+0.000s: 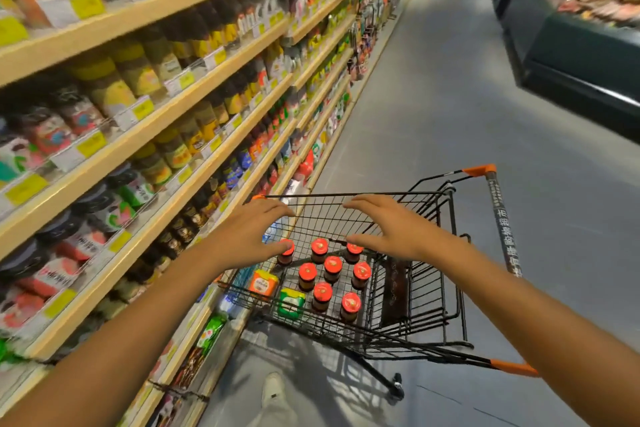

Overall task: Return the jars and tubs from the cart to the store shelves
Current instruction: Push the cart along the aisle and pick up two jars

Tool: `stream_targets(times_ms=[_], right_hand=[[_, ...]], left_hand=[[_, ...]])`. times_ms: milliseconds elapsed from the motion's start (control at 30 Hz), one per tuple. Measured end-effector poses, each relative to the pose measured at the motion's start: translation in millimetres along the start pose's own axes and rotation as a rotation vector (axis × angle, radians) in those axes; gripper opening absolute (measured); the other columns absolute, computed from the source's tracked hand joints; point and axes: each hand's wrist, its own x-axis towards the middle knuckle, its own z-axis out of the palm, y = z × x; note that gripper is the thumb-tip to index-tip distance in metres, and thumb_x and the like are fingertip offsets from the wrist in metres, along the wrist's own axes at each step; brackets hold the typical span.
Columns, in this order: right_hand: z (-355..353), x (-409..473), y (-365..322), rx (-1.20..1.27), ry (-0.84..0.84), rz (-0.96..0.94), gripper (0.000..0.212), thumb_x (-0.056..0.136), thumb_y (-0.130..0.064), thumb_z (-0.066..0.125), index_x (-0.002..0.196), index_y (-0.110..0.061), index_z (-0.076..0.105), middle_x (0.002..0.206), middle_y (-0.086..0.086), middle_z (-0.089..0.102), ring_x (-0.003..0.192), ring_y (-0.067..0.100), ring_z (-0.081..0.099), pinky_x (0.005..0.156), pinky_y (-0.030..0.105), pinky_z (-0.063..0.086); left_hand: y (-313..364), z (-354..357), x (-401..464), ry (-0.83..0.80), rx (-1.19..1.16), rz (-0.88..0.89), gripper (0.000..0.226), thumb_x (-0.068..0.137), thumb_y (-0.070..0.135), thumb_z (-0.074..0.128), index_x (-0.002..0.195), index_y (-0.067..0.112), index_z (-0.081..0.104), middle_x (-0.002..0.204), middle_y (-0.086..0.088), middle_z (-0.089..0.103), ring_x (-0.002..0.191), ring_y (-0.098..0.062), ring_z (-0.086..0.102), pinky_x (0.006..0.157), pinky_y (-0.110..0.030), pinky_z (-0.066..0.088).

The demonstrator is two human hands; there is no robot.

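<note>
A black wire cart (429, 288) with orange corners stands in the aisle beside the shelves. Several dark jars with red lids (333, 264) stand upright in its basket. An orange tub (263, 282) and a green tub (291, 302) lie at the basket's near left. My left hand (249, 232) hovers over the basket's left side, fingers spread, its thumb near the far-left jar (286, 251). Over the right side my right hand (388, 225) does the same, thumb close to another jar (353, 251). Neither hand holds anything.
Long wooden store shelves (166, 121) packed with jars, bottles and packets run along the left, with yellow price tags on their edges. A dark chiller case (581, 55) stands at the right. Grey floor (450, 97) stretches ahead between them. My shoe (273, 388) shows below.
</note>
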Motion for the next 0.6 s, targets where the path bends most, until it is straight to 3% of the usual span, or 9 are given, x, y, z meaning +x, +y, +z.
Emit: stream_targets(times_ms=[267,400,600], right_hand=[[56.1,70.0,21.3,0.076,-0.066,0.228,0.073,0.094,-0.061,0.054,0.153,-0.021,0.037,0.157,0.003,0.038,0.145,0.022,0.034,0.120,0.038,0.029],[100.5,82.7,41.8,0.129,-0.132,0.370,0.073,0.095,-0.057,0.057,0.154,-0.021,0.036,0.159,0.006,0.037,0.146,0.025,0.031,0.119,0.038,0.028],[172.6,76.9,77.7,0.231,-0.240,0.546,0.077,0.095,-0.056,0.057,0.157,-0.019,0.030,0.161,0.009,0.031,0.149,0.028,0.026,0.121,0.042,0.028]], left_hand=[[-92.2,47.3,90.6,-0.157,-0.066,0.176,0.070,0.086,0.066,0.045,0.142,0.024,0.048,0.147,0.002,0.046,0.137,-0.021,0.041,0.112,-0.040,0.034],[-115.3,94.0,125.2,-0.245,-0.088,0.263,0.068,0.092,0.055,0.057,0.146,0.017,0.045,0.151,-0.005,0.044,0.141,-0.026,0.039,0.115,-0.041,0.031],[-112.5,168.4,156.4,-0.406,-0.187,0.319,0.081,0.083,0.064,0.035,0.141,0.010,0.050,0.143,-0.009,0.052,0.133,-0.030,0.047,0.112,-0.044,0.037]])
